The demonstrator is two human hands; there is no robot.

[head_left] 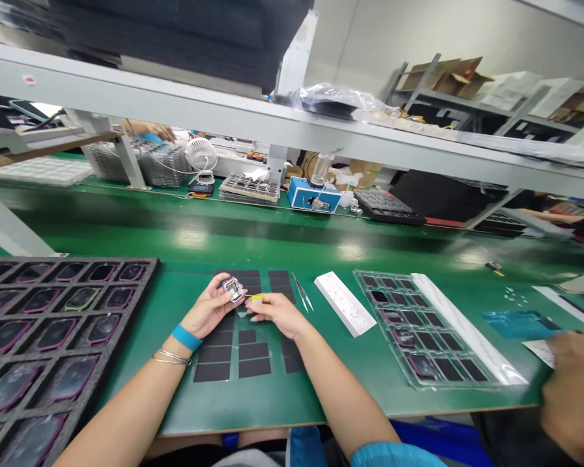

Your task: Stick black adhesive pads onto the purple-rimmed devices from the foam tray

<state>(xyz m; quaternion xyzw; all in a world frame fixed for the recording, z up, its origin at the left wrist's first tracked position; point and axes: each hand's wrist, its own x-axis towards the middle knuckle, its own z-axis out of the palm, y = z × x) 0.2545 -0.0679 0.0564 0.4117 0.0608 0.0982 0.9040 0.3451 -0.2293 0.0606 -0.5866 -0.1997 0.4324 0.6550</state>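
Note:
My left hand point(210, 305) grips a small watch case point(233, 289) with a purple rim, its inner parts facing up. Between the fingertips of my right hand point(275, 311) is a small yellow-and-silver piece point(256, 299) that looks like a battery, close to the right side of the case. Whether a wire joins the two is too small to tell. Beneath both hands lie black rectangular sheets point(254, 368) in rows on the green mat. Tweezers point(302, 293) rest just right of my right hand, beside a white block point(344, 303) dotted with small parts.
At left stands a dark foam tray point(148, 272) of purple-rimmed watch cases. A clear plastic tray point(394, 363) with black squares sits right. Another person's blurred hand point(571, 376) is at the far right, near a blue sheet point(520, 323). A shelf beam point(175, 107) crosses overhead.

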